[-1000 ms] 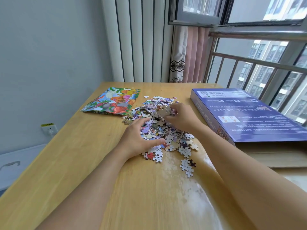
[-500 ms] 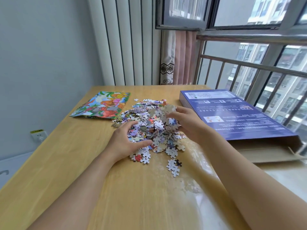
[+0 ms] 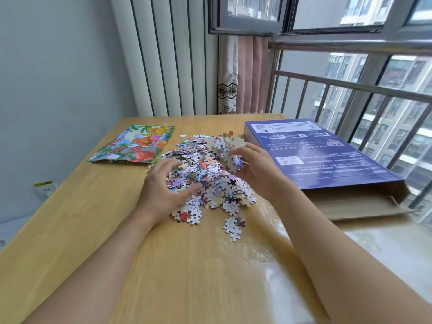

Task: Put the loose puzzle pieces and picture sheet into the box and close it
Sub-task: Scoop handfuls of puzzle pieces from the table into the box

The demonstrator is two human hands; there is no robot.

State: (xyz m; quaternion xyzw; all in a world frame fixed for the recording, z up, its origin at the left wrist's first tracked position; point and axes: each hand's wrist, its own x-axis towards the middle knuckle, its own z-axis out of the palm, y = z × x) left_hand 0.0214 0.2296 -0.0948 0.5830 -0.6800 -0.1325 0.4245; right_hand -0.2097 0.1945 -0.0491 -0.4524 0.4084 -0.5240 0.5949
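A heap of loose puzzle pieces [image 3: 210, 181] lies in the middle of the wooden table [image 3: 187, 265]. My right hand [image 3: 256, 167] holds a clump of pieces [image 3: 225, 148] lifted above the heap. My left hand [image 3: 163, 185] rests on the heap's left side with fingers and thumb curled around pieces. The colourful picture sheet [image 3: 135, 145] lies flat at the far left of the table. The purple box [image 3: 322, 157] lies on the right, its near end open with a brown cardboard flap [image 3: 360, 206] sticking out.
A few stray pieces [image 3: 233, 226] sit nearer me than the heap. A window with a metal railing [image 3: 350, 87] runs along the right, a curtain [image 3: 240, 76] hangs behind the table. A wall socket [image 3: 45, 188] sits low on the left wall.
My right hand has lifted a clump of pieces off the heap and raised it higher. My left hand has closed further around pieces on the heap's left side.
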